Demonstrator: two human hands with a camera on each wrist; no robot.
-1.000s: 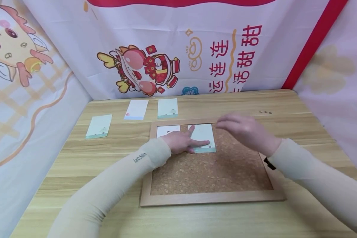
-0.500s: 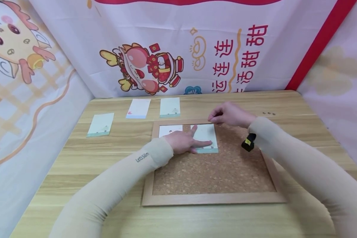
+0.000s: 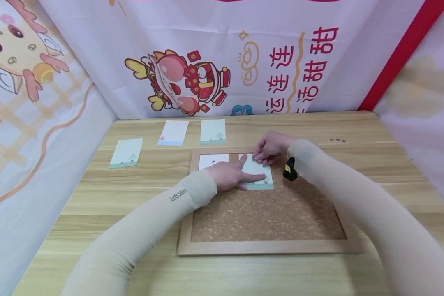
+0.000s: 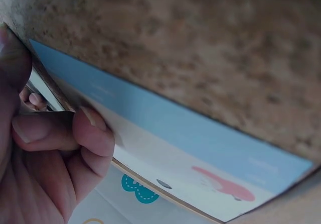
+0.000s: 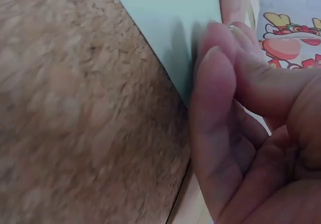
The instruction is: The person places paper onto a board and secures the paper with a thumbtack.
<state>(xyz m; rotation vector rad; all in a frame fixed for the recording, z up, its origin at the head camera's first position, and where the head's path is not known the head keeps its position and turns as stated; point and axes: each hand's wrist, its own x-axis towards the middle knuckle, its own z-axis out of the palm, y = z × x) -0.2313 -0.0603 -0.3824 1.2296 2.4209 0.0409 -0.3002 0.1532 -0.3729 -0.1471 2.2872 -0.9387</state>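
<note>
My left hand (image 3: 227, 176) presses a pale green note sheet (image 3: 254, 169) onto the framed corkboard (image 3: 266, 218), thumb and index finger spread apart across it. In the left wrist view its other fingers (image 4: 90, 133) are curled and hold nothing. At the sheet's upper edge, my right hand (image 3: 273, 147) pinches a small thumbtack, mostly hidden by the fingertips. Left of that sheet, a white note sheet with a blue band (image 4: 165, 128) lies on the cork with a tack (image 3: 213, 162) near its top, partly covered by my left hand.
Several loose note sheets lie on the wooden table: a green one (image 3: 126, 153) at left, a white one (image 3: 173, 132) and another green one (image 3: 212, 130) behind the board. Three tacks (image 3: 338, 140) lie at the back right. Printed cloth (image 3: 207, 41) hangs behind the table.
My right hand has come leftward over the board and down to the upper edge of the green sheet, its fingers now pinched together. The left hand has stayed in place on the sheet.
</note>
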